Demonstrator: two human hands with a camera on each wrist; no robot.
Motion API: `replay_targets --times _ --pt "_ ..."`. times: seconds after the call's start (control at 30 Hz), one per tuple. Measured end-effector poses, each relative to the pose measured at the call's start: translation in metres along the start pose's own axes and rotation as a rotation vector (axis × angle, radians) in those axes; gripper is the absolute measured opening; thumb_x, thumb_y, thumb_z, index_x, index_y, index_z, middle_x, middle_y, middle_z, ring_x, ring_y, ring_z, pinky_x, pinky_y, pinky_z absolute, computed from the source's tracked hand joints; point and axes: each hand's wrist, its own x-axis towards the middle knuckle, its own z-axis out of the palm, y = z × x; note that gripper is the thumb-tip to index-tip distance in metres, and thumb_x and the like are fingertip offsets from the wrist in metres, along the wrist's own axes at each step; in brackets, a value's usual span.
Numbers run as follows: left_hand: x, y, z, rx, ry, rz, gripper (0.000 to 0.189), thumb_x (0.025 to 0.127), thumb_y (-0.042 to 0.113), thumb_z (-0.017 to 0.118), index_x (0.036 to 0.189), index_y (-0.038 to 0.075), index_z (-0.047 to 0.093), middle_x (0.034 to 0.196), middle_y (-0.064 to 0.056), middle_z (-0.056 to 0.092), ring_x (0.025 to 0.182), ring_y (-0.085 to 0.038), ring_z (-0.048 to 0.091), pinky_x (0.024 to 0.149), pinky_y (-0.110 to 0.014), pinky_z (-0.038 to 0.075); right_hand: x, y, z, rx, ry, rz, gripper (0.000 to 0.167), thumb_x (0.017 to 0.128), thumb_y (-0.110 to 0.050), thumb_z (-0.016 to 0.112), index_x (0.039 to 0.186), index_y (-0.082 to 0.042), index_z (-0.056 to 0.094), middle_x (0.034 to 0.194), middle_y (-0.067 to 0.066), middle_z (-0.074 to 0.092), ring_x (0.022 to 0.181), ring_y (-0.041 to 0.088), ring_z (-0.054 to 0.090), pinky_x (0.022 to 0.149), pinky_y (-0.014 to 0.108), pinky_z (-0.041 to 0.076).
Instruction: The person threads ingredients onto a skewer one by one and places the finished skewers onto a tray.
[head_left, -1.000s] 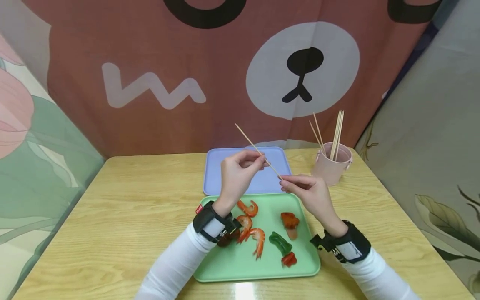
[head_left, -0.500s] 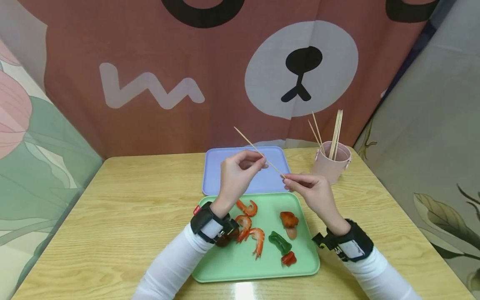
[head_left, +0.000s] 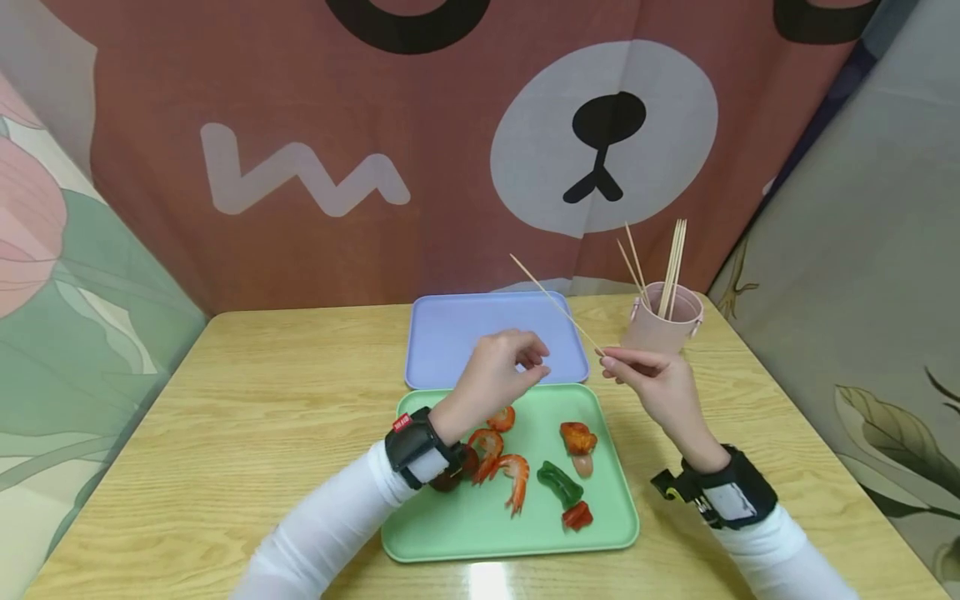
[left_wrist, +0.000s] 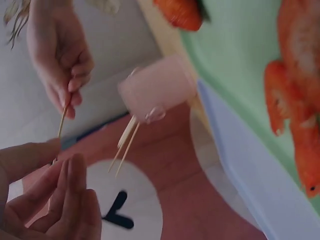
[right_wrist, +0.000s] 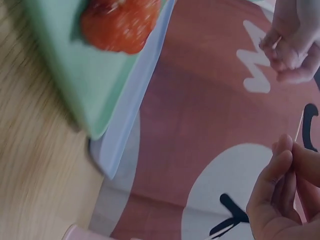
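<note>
My right hand [head_left: 660,387] pinches a thin bamboo skewer [head_left: 557,302] near its lower end. The skewer slants up and to the left over the lavender tray [head_left: 446,337]. My left hand [head_left: 497,371], fingers loosely curled and thumb apart, hovers near the trays' meeting edges, holding nothing. Below it, several orange shrimp [head_left: 515,479] lie on the green tray [head_left: 510,552]. Dark brown round pieces [head_left: 448,478] are partly hidden by the left wrist. To the right lie a green pepper piece [head_left: 559,485], a red piece [head_left: 577,517], a browned chunk [head_left: 578,437] and a pinkish piece [head_left: 582,465].
A pink bucket [head_left: 651,335] with several upright skewers [head_left: 673,271] stands at the back right, just behind my right hand. The lavender tray lies directly behind the green one on the wooden table [head_left: 300,417]. A printed brown cloth [head_left: 300,267] hangs behind the table.
My left hand has let go of the skewer and dropped slightly down and to the right. My right hand has carried the skewer to the right.
</note>
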Motion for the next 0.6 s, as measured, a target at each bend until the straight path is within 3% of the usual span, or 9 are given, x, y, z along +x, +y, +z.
replay_targets --times 0.13,0.3,0.6 --pt "-0.002 0.005 0.01 0.09 -0.157 0.006 0.013 0.082 0.015 0.074 0.094 0.012 0.069 0.088 0.0 0.066 0.079 -0.008 0.063 0.069 -0.012 0.048 -0.003 -0.013 -0.007 -0.083 0.032 0.012 0.02 0.088 -0.006 0.066 0.103 0.007 0.07 0.082 0.009 0.073 0.069 0.0 0.066 0.064 0.016 0.054" --pt "-0.003 0.008 0.022 0.198 -0.325 0.031 0.019 0.08 0.021 0.077 0.097 0.014 0.07 0.09 0.004 0.067 0.084 -0.008 0.061 0.072 -0.012 0.046 -0.006 -0.018 -0.015 -0.092 0.056 0.027 0.022 0.088 -0.006 0.066 0.103 0.009 0.069 0.08 -0.002 0.073 0.069 -0.002 0.066 0.064 0.014 0.053" --pt "-0.007 0.012 0.033 0.25 -0.615 0.092 0.026 0.076 0.022 0.08 0.1 0.015 0.072 0.093 0.005 0.07 0.086 -0.007 0.06 0.073 -0.014 0.045 -0.001 0.015 -0.029 -0.147 0.085 0.057 0.023 0.088 -0.009 0.067 0.106 0.004 0.07 0.081 -0.006 0.072 0.071 -0.005 0.064 0.064 0.011 0.052"
